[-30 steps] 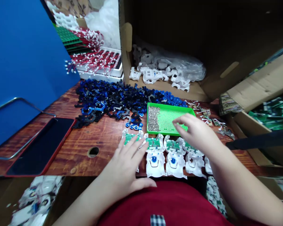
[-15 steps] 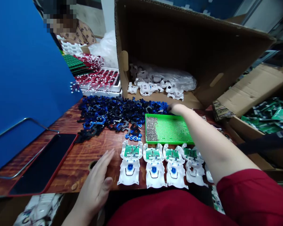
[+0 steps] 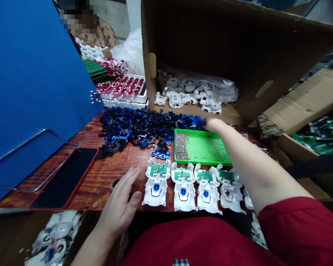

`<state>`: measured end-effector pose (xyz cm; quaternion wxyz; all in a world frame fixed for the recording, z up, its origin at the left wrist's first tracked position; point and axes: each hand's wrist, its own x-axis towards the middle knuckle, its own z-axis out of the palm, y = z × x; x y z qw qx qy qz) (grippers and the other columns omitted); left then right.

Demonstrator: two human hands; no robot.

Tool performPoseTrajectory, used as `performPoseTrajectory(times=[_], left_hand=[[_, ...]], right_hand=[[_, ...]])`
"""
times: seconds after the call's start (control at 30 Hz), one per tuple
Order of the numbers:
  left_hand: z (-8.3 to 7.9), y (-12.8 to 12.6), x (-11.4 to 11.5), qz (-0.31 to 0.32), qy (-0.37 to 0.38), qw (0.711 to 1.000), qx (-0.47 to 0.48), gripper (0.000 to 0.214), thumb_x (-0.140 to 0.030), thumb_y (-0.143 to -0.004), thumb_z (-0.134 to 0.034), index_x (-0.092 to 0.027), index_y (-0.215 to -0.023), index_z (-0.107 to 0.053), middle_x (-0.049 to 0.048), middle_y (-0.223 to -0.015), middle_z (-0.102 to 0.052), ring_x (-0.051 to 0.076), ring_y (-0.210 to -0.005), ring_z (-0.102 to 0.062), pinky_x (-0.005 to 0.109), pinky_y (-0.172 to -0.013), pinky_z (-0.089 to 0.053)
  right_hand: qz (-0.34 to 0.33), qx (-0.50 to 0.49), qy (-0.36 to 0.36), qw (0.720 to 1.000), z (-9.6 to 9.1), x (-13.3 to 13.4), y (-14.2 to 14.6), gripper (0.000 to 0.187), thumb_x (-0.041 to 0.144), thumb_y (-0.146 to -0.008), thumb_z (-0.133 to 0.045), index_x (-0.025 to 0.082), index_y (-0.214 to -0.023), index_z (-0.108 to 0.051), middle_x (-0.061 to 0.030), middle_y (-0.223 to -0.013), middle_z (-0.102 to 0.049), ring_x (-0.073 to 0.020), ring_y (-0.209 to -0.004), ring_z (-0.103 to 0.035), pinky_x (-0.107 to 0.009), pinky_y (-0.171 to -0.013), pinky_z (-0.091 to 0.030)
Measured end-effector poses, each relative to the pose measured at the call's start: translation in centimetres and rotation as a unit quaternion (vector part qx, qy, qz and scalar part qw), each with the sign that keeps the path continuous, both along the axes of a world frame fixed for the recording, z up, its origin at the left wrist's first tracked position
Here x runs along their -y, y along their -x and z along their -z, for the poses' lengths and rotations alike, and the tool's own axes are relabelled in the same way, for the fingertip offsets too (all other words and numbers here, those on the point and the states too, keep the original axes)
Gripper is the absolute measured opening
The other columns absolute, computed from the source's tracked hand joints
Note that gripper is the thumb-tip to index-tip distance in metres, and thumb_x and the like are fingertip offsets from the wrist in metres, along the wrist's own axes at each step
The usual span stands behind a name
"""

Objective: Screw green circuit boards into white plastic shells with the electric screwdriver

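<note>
My left hand (image 3: 122,203) is open at the table's front edge, fingers stretched out and empty, left of the white plastic shells. My right hand (image 3: 213,124) reaches beyond the green tray (image 3: 205,163) to the right end of a pile of blue and black plastic parts (image 3: 138,127); its fingers are hidden. Silver screws (image 3: 182,146) fill the tray's left end. In front of it stands a row of white shells with green circuit boards (image 3: 158,170). Below them lie white covers (image 3: 154,199); three have blue inserts, while one (image 3: 231,197) shows a bare opening.
A large cardboard box (image 3: 251,107) with white shells stands behind the tray. On the left are a phone (image 3: 65,181), a bent metal rod (image 3: 51,135) and a blue panel (image 3: 36,85). Red wires (image 3: 124,88) lie at the back left, with another person (image 3: 107,33) beyond.
The camera view has shifted, so the scene sits slightly higher and farther right. Both hands stay in nearly the same places over the table.
</note>
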<state>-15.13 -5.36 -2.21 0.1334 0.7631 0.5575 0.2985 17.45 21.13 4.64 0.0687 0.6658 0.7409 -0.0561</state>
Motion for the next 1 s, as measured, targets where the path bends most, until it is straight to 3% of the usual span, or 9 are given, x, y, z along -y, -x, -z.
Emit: performPoseTrajectory(times=[0.13,0.3,0.4,0.53,0.73,1.0], left_hand=[[-1.3,-0.9,-0.3,0.028,-0.04,0.997,-0.064,0.054,-0.036,-0.086,-0.046,-0.02,-0.135,-0.029,0.0127,-0.136,-0.044,0.028,-0.128,-0.037,0.047,-0.102,-0.036],[-3.8,-4.6,-1.4,0.173,-0.07,0.969,-0.164,0.056,-0.041,-0.083,-0.053,-0.015,-0.13,-0.038,0.014,-0.132,-0.05,0.031,-0.127,-0.037,0.053,-0.104,-0.029],[-5.0,-8.2,-1.8,0.24,-0.051,0.95,-0.194,0.051,-0.044,-0.085,-0.047,-0.015,-0.127,-0.045,0.0116,-0.132,-0.051,0.031,-0.125,-0.041,0.053,-0.104,-0.028],[-5.6,-13.5,-2.2,0.285,-0.015,0.933,-0.22,0.058,-0.049,-0.085,-0.043,-0.012,-0.129,-0.044,0.0126,-0.134,-0.049,0.034,-0.124,-0.041,0.052,-0.103,-0.028],[-5.5,-19.7,-3.3,0.297,0.003,0.923,-0.244,0.072,-0.049,-0.079,-0.053,-0.003,-0.132,-0.038,0.0207,-0.138,-0.04,0.038,-0.127,-0.034,0.053,-0.105,-0.021],[-5.7,-22.8,-4.8,0.311,0.043,0.912,-0.264,0.068,-0.049,-0.073,-0.06,-0.007,-0.125,-0.047,0.0172,-0.129,-0.052,0.038,-0.123,-0.038,0.054,-0.105,-0.021]], right_hand=[[0.015,-0.059,-0.075,0.995,-2.8,3.3,1.4,0.028,0.036,-0.086,-0.049,0.014,-0.103,-0.055,-0.0064,-0.101,-0.059,-0.0156,-0.09,-0.057,-0.034,-0.079,-0.048],[-0.048,-0.15,-0.102,0.982,-5.4,12.7,1.6,0.029,0.051,-0.081,-0.05,0.023,-0.088,-0.055,0.0037,-0.085,-0.063,-0.0087,-0.071,-0.056,-0.022,-0.062,-0.044],[-0.096,-0.198,-0.079,0.972,-4.8,18.5,-0.7,0.022,0.044,-0.08,-0.055,0.022,-0.08,-0.055,0.003,-0.078,-0.061,-0.0103,-0.069,-0.055,-0.024,-0.06,-0.043],[-0.094,-0.185,-0.052,0.977,-1.9,23.7,-5.0,0.017,0.038,-0.082,-0.055,0.021,-0.085,-0.056,-0.0026,-0.088,-0.058,-0.0148,-0.083,-0.056,-0.03,-0.075,-0.046],[-0.086,-0.142,-0.103,0.981,2.4,26.3,-6.9,0.014,0.032,-0.08,-0.058,0.018,-0.084,-0.058,-0.0077,-0.097,-0.054,-0.0201,-0.092,-0.052,-0.036,-0.083,-0.046],[-0.093,-0.147,-0.11,0.979,4.4,25.3,-6.8,0.016,0.033,-0.077,-0.061,0.017,-0.078,-0.062,-0.0084,-0.1,-0.057,-0.0244,-0.094,-0.051,-0.041,-0.083,-0.046]])
